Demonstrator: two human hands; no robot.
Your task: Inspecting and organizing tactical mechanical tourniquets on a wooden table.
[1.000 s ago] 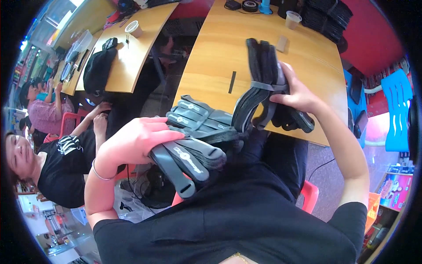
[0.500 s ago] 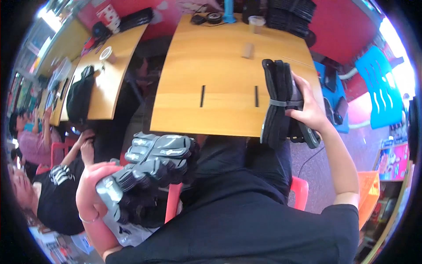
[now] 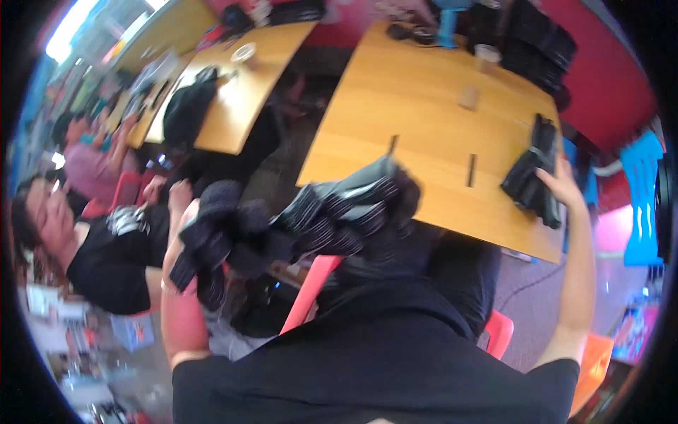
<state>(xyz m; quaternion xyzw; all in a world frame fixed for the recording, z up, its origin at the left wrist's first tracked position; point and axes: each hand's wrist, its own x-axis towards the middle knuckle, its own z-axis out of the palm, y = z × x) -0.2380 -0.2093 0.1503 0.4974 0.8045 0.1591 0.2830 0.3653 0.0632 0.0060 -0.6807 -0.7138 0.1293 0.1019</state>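
Note:
My left hand, mostly hidden behind dark strips, holds up a bulky bunch of grey-and-black strip bundles left of my lap. Their ends look black and ribbed, with some blur. At the right edge of the wooden table, my right hand grips a black strip bundle. The thumb lies over its near side, and the other fingers are partly hidden behind it. A narrow band circles this bundle's middle.
Toward the table's back are a clear cup, a small brown block and stacked black items. A seated person is at my left, beside a second table. A blue chair stands at right.
My view has turned left. The right hand has carried its black bundle down to the table's right edge. The left hand's bunch has risen and tipped, showing its black ribbed ends.

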